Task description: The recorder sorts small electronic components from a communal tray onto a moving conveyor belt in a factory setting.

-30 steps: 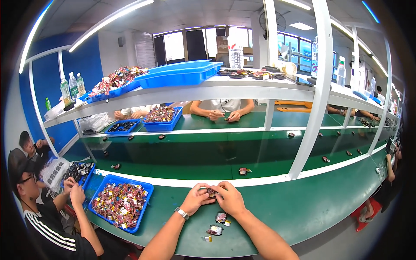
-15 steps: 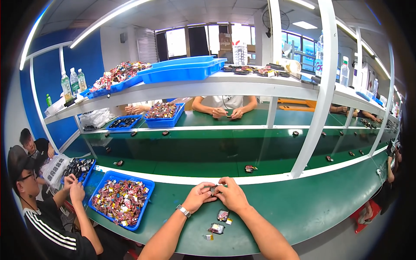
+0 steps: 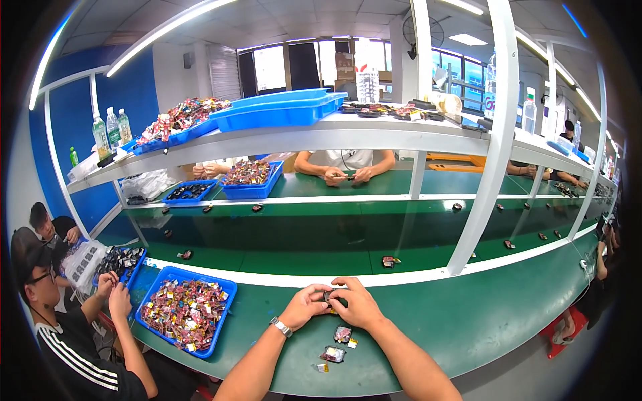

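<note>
My left hand [image 3: 302,310] and my right hand [image 3: 358,306] meet above the green table. Between their fingertips they grip a small black plastic case [image 3: 329,297], partly hidden by the fingers. A bit of yellow shows just under it. Close in front of me lie two small dark-cased units, one [image 3: 342,333] beyond the other [image 3: 332,354], both with silvery and reddish parts. A small silver-and-yellow battery [image 3: 322,367] rests beside the nearer unit. To the left of my hands stands a blue tray [image 3: 233,291] heaped with small red-wired batteries [image 3: 184,311].
A white-framed shelf [image 3: 267,141] with blue trays and bottles spans the table. Beyond the white ledge, a green conveyor [image 3: 307,250] carries scattered small units. At left a co-worker [image 3: 73,334] handles a small part near a blue tray of black pieces [image 3: 124,262]. Another person sits opposite.
My fingers have shifted slightly around the black case, and yellow now shows below it. Units on the near conveyor have slid a little to the right.
</note>
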Tool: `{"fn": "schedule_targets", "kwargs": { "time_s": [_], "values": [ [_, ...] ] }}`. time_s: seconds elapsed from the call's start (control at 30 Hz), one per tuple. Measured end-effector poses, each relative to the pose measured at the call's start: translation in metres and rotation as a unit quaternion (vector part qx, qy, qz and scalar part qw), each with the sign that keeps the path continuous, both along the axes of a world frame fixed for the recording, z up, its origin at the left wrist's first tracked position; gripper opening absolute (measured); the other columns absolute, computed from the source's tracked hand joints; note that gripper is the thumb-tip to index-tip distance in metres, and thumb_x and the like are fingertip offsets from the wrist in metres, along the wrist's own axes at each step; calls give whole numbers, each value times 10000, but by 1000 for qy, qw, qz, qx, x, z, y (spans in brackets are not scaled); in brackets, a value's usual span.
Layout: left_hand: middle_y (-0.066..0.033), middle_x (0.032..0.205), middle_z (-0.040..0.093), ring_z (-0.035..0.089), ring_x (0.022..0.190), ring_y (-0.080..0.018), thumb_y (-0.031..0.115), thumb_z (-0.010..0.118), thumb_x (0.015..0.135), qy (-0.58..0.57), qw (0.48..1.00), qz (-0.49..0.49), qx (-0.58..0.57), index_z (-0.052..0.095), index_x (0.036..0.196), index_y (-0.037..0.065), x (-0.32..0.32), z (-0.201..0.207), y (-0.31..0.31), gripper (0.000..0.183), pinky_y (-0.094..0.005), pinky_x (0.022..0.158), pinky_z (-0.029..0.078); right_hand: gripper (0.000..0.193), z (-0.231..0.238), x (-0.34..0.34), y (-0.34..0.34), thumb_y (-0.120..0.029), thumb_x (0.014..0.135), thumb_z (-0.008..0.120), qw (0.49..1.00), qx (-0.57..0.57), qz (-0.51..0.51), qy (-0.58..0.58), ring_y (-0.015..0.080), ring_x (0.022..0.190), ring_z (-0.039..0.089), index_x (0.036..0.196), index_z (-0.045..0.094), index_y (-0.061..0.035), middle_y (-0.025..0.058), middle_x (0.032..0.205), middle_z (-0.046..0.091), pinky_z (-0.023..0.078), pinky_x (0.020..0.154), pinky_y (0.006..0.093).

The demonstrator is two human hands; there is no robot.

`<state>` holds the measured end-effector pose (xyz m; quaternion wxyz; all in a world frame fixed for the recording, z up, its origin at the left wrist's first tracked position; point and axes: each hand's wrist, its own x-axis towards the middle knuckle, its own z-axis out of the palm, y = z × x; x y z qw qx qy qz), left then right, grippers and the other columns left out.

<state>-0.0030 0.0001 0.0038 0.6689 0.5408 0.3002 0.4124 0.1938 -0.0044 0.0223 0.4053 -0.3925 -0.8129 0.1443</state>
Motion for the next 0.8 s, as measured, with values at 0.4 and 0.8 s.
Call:
{"fn": "schedule_targets", "kwargs": {
  "time_s": [0.4, 0.8],
  "values": [
    [-83, 1167, 617, 604, 1105, -175, 44, 478, 990, 6, 1000, 17, -24, 499, 1250, 53, 1, -4, 0, 261, -353, 945, 537, 122, -7, 2, -1, -153, 824, 668, 999, -33, 30, 26, 264, 1172, 524, 901, 708, -66, 75, 1223, 576, 458, 980, 367],
    [-84, 1159, 616, 608, 1092, -167, 51, 460, 1003, -12, 999, 14, -33, 495, 1266, 57, -1, -6, 2, 266, -332, 950, 530, 134, -8, -4, -4, -155, 831, 670, 999, -14, 18, 37, 255, 1141, 538, 918, 716, -63, 70, 1186, 589, 480, 940, 355]
  ]
}}
